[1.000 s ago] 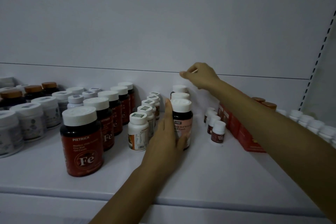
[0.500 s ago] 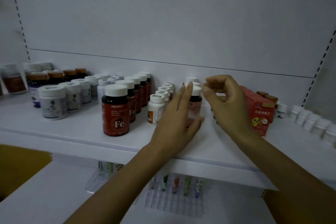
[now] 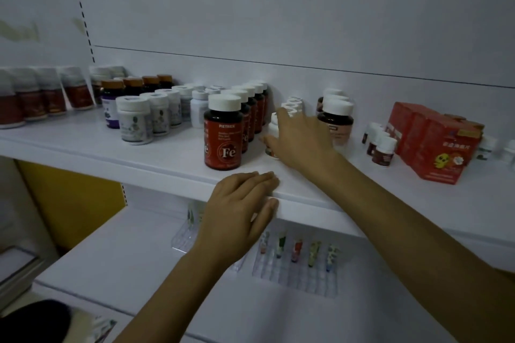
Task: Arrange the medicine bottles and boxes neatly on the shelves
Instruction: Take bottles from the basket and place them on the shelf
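The left hand (image 3: 239, 203) lies flat, fingers straight, on the shelf's (image 3: 111, 147) front edge. Just right of the Fe bottle (image 3: 223, 136), the right hand (image 3: 302, 139) wraps the front small white-capped bottle (image 3: 273, 127). It looks light, smooth and tippy, so it is best held round the body.

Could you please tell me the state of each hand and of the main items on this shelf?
Left hand: open, fingers resting flat on the shelf edge, holding nothing.
Right hand: against the front small white bottle, thumb across its front; grip unclear.
Small white bottle: upright, capped, partly hidden.
Fe bottle: upright, capped, heading its row.
Pink-labelled bottle: upright, capped.
Red boxes: closed, standing side by side.
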Action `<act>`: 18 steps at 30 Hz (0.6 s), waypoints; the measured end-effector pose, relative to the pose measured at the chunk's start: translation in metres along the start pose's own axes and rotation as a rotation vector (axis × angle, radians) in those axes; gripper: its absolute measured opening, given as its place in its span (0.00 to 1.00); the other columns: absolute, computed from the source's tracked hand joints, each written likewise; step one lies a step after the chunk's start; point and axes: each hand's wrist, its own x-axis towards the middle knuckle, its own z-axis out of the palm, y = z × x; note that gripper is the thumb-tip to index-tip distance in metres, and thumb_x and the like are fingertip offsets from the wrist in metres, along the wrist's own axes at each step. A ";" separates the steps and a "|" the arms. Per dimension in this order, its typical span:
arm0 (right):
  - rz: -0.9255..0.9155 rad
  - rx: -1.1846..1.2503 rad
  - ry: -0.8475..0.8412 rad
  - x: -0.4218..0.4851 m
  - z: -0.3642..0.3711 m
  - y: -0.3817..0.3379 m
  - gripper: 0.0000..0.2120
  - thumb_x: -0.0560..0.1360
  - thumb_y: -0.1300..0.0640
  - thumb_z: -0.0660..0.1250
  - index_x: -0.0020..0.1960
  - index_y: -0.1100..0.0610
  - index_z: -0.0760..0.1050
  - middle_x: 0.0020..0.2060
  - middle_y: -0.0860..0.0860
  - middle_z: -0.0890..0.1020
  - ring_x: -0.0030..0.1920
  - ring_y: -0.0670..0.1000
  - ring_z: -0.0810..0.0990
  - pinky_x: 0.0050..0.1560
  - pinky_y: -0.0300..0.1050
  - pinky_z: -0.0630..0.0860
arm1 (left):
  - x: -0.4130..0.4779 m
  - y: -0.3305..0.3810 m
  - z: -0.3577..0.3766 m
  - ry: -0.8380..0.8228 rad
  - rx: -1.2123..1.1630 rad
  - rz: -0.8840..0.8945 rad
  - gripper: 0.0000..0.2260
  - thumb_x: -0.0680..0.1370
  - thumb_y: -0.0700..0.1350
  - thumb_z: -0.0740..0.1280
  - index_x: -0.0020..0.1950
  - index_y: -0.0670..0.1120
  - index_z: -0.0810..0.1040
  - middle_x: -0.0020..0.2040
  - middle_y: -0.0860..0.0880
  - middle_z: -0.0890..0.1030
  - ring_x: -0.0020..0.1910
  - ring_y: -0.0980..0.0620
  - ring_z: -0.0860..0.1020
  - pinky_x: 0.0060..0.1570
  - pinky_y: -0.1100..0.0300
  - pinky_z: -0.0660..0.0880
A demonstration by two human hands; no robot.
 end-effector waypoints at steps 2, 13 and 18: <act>0.009 0.033 0.021 -0.001 0.006 -0.002 0.24 0.77 0.43 0.62 0.65 0.58 0.66 0.55 0.59 0.79 0.51 0.60 0.79 0.40 0.46 0.66 | 0.001 -0.001 0.000 -0.020 -0.004 -0.006 0.16 0.80 0.51 0.58 0.62 0.47 0.79 0.62 0.52 0.79 0.60 0.51 0.76 0.61 0.57 0.68; 0.528 1.456 0.019 -0.083 -0.035 0.009 0.15 0.75 0.60 0.68 0.58 0.47 0.72 0.48 0.56 0.82 0.40 0.52 0.85 0.32 0.46 0.81 | 0.001 0.005 0.003 0.042 -0.192 -0.158 0.34 0.77 0.63 0.57 0.77 0.46 0.53 0.75 0.44 0.62 0.64 0.48 0.73 0.61 0.55 0.67; 0.405 1.351 -0.010 -0.098 -0.039 0.001 0.18 0.73 0.64 0.68 0.59 0.47 0.71 0.47 0.53 0.84 0.42 0.50 0.85 0.36 0.42 0.80 | 0.005 0.009 0.000 0.057 -0.243 -0.217 0.35 0.77 0.66 0.53 0.75 0.42 0.61 0.52 0.47 0.80 0.49 0.50 0.75 0.51 0.61 0.64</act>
